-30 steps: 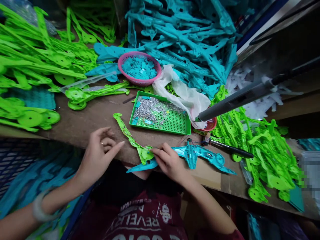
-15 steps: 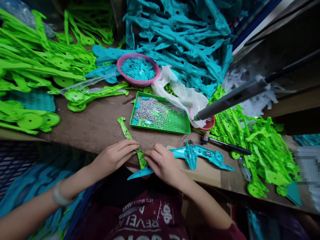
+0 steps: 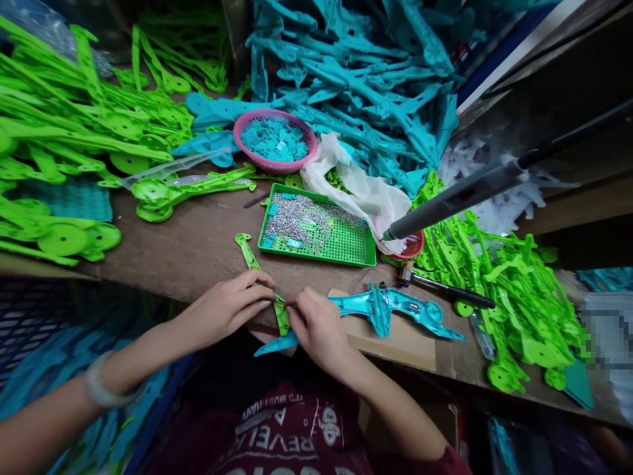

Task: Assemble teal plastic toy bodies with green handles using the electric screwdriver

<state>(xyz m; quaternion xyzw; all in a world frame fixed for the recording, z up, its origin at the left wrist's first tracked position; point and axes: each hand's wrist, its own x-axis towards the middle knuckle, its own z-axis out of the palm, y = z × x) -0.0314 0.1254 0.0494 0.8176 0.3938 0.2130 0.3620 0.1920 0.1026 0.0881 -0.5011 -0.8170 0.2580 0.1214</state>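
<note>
A narrow green plastic part [image 3: 281, 316] lies at the table's front edge, across a blue plastic shell [image 3: 378, 309] that stretches to the right. My left hand [image 3: 236, 302] is closed over the green part from the left, its fingers bent together. From the right, my right hand [image 3: 316, 323] pinches at the same part and covers a piece of the blue shell. Both sets of fingertips nearly meet; anything small between them is hidden. Thin wires run along the shell, which rests partly on a sheet of cardboard [image 3: 410, 346].
Behind my hands is a green tray [image 3: 346, 254] of small screws. Beyond it stand a pink basket [image 3: 275, 165] of blue pieces and a white cloth [image 3: 366, 191]. A grey electric screwdriver [image 3: 455, 198] hangs at the right. Green parts [image 3: 534, 316] are piled on both sides.
The view has shifted slightly. My left fingers have drawn back a little from the green part, and more of it shows between my hands.
</note>
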